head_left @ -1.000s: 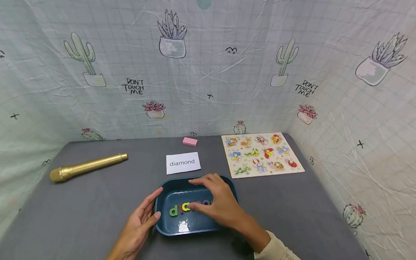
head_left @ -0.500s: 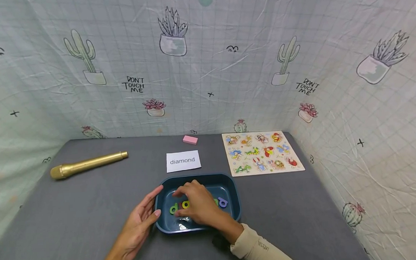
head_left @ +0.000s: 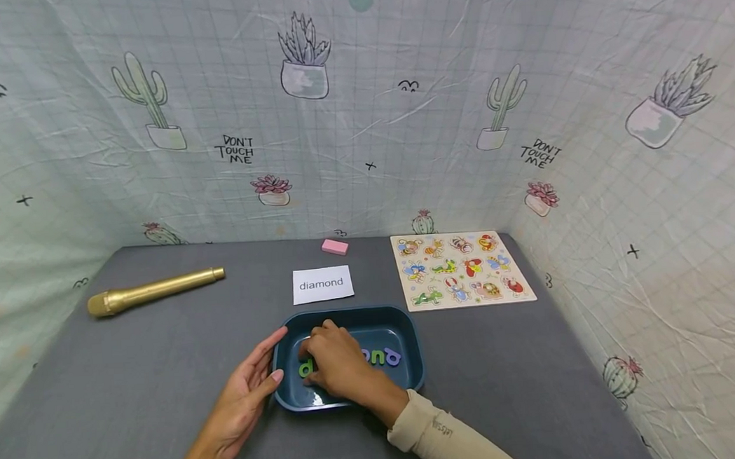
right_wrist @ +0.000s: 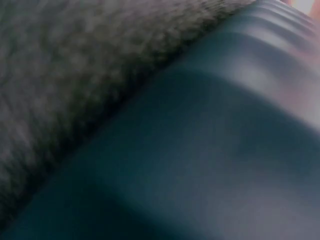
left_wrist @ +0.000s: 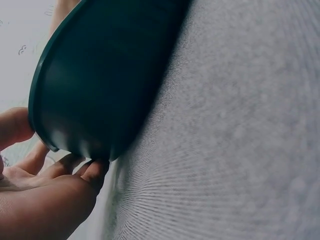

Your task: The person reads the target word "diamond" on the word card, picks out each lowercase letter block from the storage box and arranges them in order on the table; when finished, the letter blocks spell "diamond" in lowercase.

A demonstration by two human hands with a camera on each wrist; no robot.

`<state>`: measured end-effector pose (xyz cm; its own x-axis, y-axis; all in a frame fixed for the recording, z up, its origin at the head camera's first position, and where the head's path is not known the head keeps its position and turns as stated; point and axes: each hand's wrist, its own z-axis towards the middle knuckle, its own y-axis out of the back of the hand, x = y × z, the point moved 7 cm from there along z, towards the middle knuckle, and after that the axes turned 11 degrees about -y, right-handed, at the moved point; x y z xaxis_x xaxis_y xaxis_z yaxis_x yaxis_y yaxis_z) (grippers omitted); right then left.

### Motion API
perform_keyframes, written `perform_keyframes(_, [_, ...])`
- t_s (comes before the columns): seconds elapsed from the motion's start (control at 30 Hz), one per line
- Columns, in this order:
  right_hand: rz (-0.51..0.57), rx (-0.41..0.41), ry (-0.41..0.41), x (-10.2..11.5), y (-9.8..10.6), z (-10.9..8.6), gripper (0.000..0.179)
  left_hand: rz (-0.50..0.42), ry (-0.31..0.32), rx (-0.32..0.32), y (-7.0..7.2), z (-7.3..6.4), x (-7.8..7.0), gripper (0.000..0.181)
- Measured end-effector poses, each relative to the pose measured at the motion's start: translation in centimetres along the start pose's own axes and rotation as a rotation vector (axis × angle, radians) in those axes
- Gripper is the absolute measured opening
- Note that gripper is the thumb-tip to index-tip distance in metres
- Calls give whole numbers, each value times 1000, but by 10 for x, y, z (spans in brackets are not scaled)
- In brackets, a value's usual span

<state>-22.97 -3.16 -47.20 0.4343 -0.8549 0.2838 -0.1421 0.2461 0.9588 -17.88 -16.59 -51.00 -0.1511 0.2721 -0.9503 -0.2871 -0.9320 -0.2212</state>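
A dark blue tray sits in front of me, with colored plastic letters along its floor. My left hand holds the tray's left end, thumb and index finger spread along its rim; in the left wrist view, other fingers press against the tray's outer wall. Over the letters my right hand curls, thumb and fingers around a green letter d. Right of that hand show a green n and a purple d. The middle letters are hidden under it, and I cannot tell whether it pinches one.
Behind the tray lies a white card printed "diamond", with a pink block beyond it. A gold microphone lies at the left. An insect puzzle board is at the back right. A patterned cloth hangs behind the table.
My right hand has moved left across the tray, from the middle letters toward the green d, uncovering the letters at the right. My left hand stays at the tray's end.
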Motion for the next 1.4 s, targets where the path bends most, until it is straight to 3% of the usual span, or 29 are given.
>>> perform_keyframes(0.27, [-19, -20, 43, 2, 0, -2, 22, 11, 6, -7, 0, 0, -1, 66])
perform_keyframes(0.5, [83, -49, 24, -6, 16, -10, 19, 19, 43, -28, 0, 0, 0, 66])
perform_keyframes(0.67, [131, -75, 7, -17, 31, -17, 20, 26, 32, -28, 0, 1, 0, 66])
perform_keyframes(1.4, [258, -312, -142, -102, 98, -56, 26, 40, 43, -37, 2, 1, -2, 67])
